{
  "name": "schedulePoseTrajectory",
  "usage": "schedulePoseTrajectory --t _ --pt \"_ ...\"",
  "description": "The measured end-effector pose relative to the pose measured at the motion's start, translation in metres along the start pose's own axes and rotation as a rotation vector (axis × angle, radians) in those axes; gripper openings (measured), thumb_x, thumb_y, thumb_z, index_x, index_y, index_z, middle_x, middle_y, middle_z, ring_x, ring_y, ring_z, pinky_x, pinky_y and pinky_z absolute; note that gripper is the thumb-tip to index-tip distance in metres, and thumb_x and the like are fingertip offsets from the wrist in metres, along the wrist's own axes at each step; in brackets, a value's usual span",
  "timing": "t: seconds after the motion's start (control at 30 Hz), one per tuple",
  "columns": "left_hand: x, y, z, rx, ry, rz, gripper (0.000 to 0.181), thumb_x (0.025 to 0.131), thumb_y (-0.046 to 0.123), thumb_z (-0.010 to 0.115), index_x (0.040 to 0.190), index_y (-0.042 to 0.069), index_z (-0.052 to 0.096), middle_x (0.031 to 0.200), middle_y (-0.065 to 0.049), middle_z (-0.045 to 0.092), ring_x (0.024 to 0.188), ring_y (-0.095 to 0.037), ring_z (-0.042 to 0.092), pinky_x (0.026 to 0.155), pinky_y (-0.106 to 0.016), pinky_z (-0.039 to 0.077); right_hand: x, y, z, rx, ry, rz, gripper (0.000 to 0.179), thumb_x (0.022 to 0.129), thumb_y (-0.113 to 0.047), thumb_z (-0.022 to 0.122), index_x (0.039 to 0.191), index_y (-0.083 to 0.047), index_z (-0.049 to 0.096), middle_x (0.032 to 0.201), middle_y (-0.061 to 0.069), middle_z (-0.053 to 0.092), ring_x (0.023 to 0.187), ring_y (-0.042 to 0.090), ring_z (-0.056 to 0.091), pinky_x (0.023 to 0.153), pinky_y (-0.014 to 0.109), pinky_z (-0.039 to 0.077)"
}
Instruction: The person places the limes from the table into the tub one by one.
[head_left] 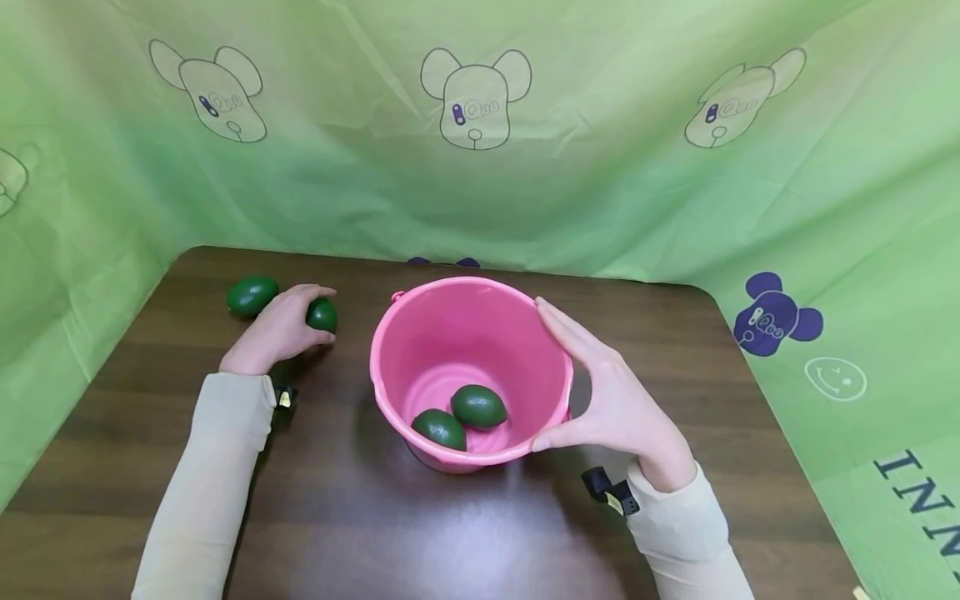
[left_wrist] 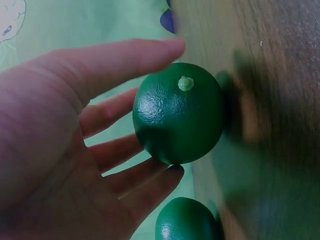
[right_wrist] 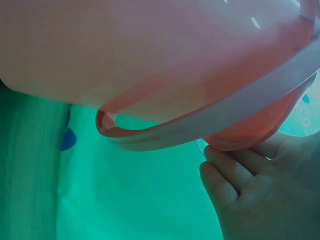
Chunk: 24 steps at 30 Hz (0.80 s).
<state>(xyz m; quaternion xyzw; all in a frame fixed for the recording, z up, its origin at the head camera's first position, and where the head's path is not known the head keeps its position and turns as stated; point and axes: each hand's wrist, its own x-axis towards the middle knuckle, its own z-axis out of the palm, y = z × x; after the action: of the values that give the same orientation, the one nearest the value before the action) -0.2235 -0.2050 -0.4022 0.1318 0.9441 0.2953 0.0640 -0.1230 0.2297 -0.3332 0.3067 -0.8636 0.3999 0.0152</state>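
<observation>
Dark brown wood-grain tabletop [head_left: 337,525] with rounded far corners, extending to both sides of the grip. Directly on it: a pink bucket [head_left: 468,329], mouth up against the right hand [head_left: 622,400]; a glossy green fruit [head_left: 251,297], just left of the left hand [head_left: 279,330].

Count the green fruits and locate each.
4: one green fruit in the left hand, one beside it on the table, two in the pink bucket, whose near wall could hide more.
</observation>
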Motion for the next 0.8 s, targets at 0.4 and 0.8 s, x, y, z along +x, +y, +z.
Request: schedulePoseTrajectory --t 0.4,0.8 --pt "0.011 -0.002 0.001 0.013 0.002 -0.080 0.067 0.085 0.011 0.080 0.145 0.001 0.051 0.148 -0.025 0.044 0.132 -0.046 0.042 0.106 -0.064 0.037 0.006 0.002 -0.001 0.011 0.008 -0.014 0.140 0.046 -0.030 0.106 0.162 -0.022 0.029 0.165 -0.005 0.028 0.149 0.019 0.028 0.117 0.046 0.029" --pt "0.013 0.003 0.003 -0.018 0.014 -0.092 0.064 0.091 0.014 0.076 0.147 0.002 0.049 0.150 -0.027 0.042 0.134 -0.049 0.039 0.109 -0.064 0.033 0.004 0.003 0.002 0.018 0.018 -0.018 0.140 0.044 -0.028 0.106 0.162 -0.020 0.030 0.165 -0.002 0.029 0.149 0.020 0.028 0.118 0.045 0.027"
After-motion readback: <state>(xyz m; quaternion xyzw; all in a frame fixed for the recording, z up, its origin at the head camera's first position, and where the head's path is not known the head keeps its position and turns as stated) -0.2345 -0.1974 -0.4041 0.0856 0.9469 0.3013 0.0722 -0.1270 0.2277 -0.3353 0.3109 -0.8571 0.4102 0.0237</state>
